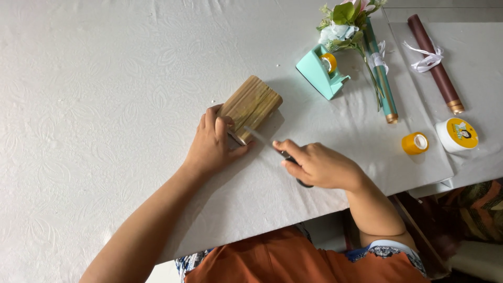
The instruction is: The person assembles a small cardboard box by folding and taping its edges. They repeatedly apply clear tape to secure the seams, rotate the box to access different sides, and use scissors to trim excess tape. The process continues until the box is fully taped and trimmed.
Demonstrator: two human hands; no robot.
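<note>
Orange cloth (293,259) at 6 o'clock, nearest the lens, with patterned fabric at its edges. Above it, white embossed worktop (94,94) filling most of the view.

Left hand (212,144) near centre, fingers curled and pressed on the near end of a ribbed tan block (251,106), thumb against its side. Block lying flat, tilted toward 1 o'clock, just past the fingertips.

Right hand (319,166) just at 4 o'clock of the block, closed around a dark handle; knife (262,139) blade pointing toward 10 o'clock, tip touching the block's near edge between the two hands.

At 1 o'clock of the block, well apart: teal tape dispenser (320,72) with a yellow roll. Beyond it, flowers (343,23) beside a teal tube (381,73) tied with white ribbon. At 2 o'clock, a maroon tube (436,65), likewise ribboned. At 3 o'clock, a yellow tape roll (415,143) and, just beside it, a round white tub (457,134) with a yellow lid.
</note>
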